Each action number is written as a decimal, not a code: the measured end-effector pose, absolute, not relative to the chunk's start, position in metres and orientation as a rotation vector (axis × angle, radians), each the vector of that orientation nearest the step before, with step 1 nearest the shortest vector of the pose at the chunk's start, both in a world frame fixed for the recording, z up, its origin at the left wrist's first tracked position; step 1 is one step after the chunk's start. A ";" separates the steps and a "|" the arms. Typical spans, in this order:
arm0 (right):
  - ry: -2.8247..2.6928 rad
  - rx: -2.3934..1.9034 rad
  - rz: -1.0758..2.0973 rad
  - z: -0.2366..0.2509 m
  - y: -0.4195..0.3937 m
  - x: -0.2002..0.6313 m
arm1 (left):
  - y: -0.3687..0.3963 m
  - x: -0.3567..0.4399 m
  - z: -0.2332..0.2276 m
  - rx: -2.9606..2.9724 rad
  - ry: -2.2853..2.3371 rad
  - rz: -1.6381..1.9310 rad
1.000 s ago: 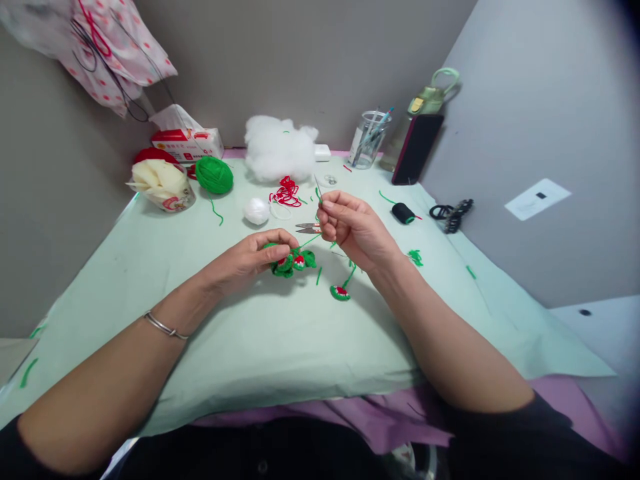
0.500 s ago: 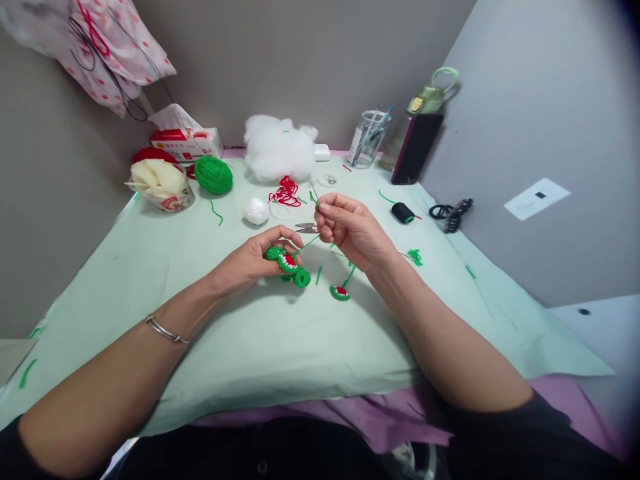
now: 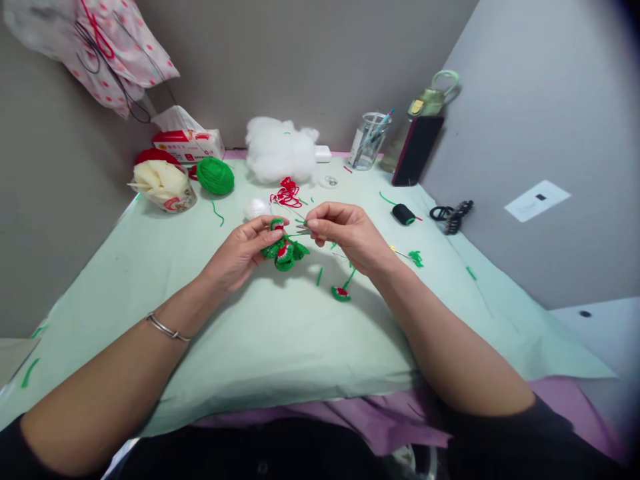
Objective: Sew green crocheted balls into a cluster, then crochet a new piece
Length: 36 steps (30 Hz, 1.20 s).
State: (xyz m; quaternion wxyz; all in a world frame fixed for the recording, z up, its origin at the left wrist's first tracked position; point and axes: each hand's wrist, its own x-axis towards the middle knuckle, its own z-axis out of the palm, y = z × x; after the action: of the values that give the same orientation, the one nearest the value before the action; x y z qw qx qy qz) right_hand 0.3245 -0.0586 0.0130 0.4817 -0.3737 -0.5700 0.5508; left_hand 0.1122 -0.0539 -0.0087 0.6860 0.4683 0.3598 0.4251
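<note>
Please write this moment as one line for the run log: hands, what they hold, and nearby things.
left hand: holds green crochet piece | right hand: pinch grip at its top edge | nearby: small crochet piece, green yarn ball, black spool

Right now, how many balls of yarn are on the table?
2. A green yarn ball sits at the back left beside the cup of cream stuffing; a small white ball lies just beyond the left hand. Others may be hidden.
</note>
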 end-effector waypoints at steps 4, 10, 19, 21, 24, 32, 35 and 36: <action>-1.531 -0.963 1.215 0.012 -0.059 0.326 | -0.051 0.111 -0.011 1.021 0.774 0.962; -1.696 -1.046 1.065 0.012 -0.061 0.325 | -0.049 0.109 -0.015 1.003 0.776 0.985; -1.760 -1.143 0.990 0.011 -0.064 0.325 | -0.049 0.110 -0.012 0.978 0.802 1.019; -1.758 -1.142 0.988 0.011 -0.063 0.325 | -0.049 0.110 -0.012 0.970 0.802 1.032; -1.762 -1.153 0.976 0.012 -0.063 0.325 | -0.048 0.110 -0.012 0.950 0.797 1.053; -1.776 -1.151 0.970 0.011 -0.063 0.326 | -0.046 0.110 -0.017 0.954 0.792 1.043; -1.757 -1.158 0.986 0.010 -0.062 0.325 | -0.046 0.110 -0.018 0.981 0.797 1.045; -1.747 -1.158 0.995 0.010 -0.062 0.324 | -0.046 0.110 -0.018 0.988 0.799 1.049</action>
State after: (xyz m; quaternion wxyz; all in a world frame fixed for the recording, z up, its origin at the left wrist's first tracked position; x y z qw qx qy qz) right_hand 0.3238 -0.0623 0.0097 0.3995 -0.4577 -0.6902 0.3931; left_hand 0.1097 -0.0460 -0.0176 0.6794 0.4402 0.3559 0.4670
